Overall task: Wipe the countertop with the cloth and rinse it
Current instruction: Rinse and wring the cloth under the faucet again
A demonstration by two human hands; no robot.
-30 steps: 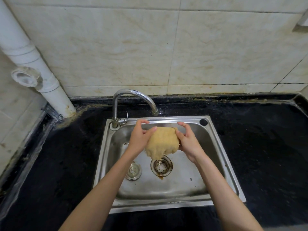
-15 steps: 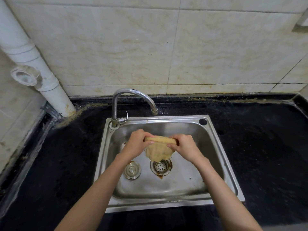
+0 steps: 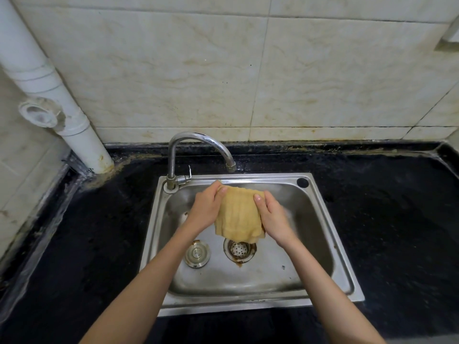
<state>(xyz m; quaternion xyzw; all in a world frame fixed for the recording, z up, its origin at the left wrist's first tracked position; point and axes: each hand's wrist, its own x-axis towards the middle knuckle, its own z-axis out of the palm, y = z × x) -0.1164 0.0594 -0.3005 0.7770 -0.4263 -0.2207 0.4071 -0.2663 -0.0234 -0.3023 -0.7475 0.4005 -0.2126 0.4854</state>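
Observation:
A tan cloth hangs over the steel sink, held between both hands just below and in front of the tap spout. My left hand grips its upper left edge, fingers curled over the top. My right hand holds its right side, thumb on the front of the cloth. The cloth's lower end dangles above the drain strainer. I see no water running from the spout. The black countertop surrounds the sink.
A round sink plug lies in the basin left of the strainer. The tap lever sits at the tap's base. A white drain pipe runs down at the back left corner. Tiled wall stands behind.
Both hands have lifted the cloth back up toward the spout and spread it out longer; half a second ago it was bunched lower between the two fists.

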